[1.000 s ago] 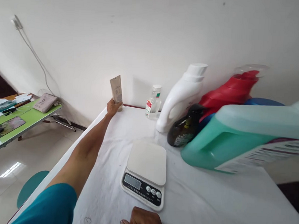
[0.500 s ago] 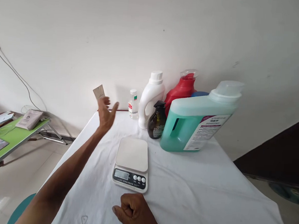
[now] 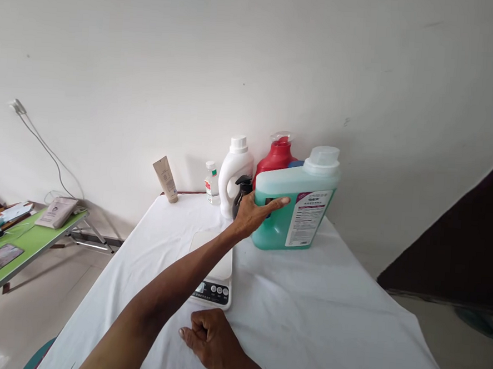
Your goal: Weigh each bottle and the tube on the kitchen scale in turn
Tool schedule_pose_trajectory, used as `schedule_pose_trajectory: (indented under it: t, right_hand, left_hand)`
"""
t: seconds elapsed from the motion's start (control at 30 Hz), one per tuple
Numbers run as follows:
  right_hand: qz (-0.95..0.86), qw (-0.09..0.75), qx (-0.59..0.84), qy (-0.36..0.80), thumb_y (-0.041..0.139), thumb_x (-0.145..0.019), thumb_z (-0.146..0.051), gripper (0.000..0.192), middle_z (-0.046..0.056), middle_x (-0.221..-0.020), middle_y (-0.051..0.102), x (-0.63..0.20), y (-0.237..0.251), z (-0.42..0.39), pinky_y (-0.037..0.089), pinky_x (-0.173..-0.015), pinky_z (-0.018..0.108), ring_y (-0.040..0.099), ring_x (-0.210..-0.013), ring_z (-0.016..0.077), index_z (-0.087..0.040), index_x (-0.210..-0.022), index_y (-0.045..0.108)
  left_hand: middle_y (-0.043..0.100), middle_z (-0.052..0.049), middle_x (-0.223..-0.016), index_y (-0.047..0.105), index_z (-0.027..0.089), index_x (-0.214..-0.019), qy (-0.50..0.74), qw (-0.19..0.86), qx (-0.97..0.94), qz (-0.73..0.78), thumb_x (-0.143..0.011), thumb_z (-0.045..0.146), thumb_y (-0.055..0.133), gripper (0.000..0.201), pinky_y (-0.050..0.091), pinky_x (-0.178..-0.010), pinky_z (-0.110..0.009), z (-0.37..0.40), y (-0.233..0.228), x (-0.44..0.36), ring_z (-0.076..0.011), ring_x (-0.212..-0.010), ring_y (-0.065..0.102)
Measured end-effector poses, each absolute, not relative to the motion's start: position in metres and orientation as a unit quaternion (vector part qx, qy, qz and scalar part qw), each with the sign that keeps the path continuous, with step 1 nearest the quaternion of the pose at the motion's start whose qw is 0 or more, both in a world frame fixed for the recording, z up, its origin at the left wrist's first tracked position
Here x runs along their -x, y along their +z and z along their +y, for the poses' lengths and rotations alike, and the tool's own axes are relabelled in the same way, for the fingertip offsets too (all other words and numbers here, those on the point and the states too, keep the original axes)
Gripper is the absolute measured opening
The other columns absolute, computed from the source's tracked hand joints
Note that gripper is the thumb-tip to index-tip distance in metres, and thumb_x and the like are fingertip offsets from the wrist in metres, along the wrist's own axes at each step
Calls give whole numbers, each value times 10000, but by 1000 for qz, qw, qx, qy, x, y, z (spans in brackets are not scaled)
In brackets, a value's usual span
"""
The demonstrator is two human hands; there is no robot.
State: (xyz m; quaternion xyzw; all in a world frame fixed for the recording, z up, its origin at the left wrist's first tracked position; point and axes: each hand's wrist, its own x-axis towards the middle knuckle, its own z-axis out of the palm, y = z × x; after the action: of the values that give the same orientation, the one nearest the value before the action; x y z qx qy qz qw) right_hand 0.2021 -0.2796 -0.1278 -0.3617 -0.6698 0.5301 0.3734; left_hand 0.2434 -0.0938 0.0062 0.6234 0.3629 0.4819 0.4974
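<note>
- The green jug (image 3: pixel 297 179) stands upright at the far side of the table, right under my left hand (image 3: pixel 253 211). The fingers are spread, the thumb low and the forefinger stretched across the jug's upper left side by the handle opening. They touch it but are not closed around anything.
- My right hand (image 3: pixel 210 338) is curled into a loose fist, holding nothing, resting on the white cloth (image 3: pixel 327 301) close to me.
- I judge this to be the reach, with no grip yet. A lift would need the fingers through the handle and a firm hold, since the jug looks nearly full.
- Just behind the left hand are a dark pump bottle (image 3: pixel 242 187), a white bottle (image 3: pixel 234 172) and a red bottle (image 3: pixel 278 156). A small clear bottle (image 3: pixel 211 182) and a tube (image 3: pixel 165 179) stand further to its left.
- The scale (image 3: pixel 226 264) sits between my hands, partly under the left forearm.
- Half a second ago the left hand hung open in the air by the tube. It has since swung right to the jug, while the right fist has stayed put.
</note>
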Motion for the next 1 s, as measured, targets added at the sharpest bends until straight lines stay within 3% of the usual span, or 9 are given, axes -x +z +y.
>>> schedule_pose_trajectory:
  t: [0.07,0.3,0.5,0.6,0.73,1.0]
  right_hand:
    - [-670,368,364,531,678,-800,-171,514,-98,-536,201,-202,-126,-279,175,-514,271,188,-545,88,-231,-579,218]
    - [-663,365,375,536,695,-787,-125,516,-99,-519,225,-204,-120,-279,181,-514,273,234,-545,92,-226,-548,249]
    - [-644,362,383,555,667,-784,-133,495,-96,-544,209,-203,-124,-281,175,-518,268,204,-559,90,-227,-561,234]
    - [-657,362,379,542,654,-805,-166,484,-93,-557,206,-204,-127,-280,180,-527,272,195,-566,94,-229,-573,235]
    - [-678,362,372,520,633,-813,-183,476,-91,-560,199,-205,-129,-278,191,-540,278,202,-559,96,-234,-580,221]
    - [-703,353,374,492,605,-861,-268,485,-83,-566,223,-206,-133,-278,209,-537,278,236,-552,103,-247,-598,198]
  left_hand:
    - [676,-30,-718,650,193,-735,517,513,-585,356,-625,571,929,482,587,-732,-387,-97,5,-256,-239,-809,686]
    - [794,-102,-935,766,172,-828,576,527,-528,335,-556,460,990,455,641,-837,-433,-123,19,-274,-309,-978,749]
    - [753,-79,-810,754,166,-812,569,528,-520,356,-545,539,975,509,591,-610,-346,-140,39,-239,-238,-758,713]
    - [672,-42,-670,716,166,-760,590,510,-518,351,-543,588,964,536,514,-512,-287,-146,50,-211,-168,-625,637]
    - [420,48,-513,566,182,-617,631,463,-515,349,-563,606,946,572,306,-410,-237,-149,67,-164,-57,-461,384]
    - [323,69,-523,468,186,-560,662,401,-511,374,-586,546,938,593,211,-444,-240,-150,58,-79,-34,-475,256]
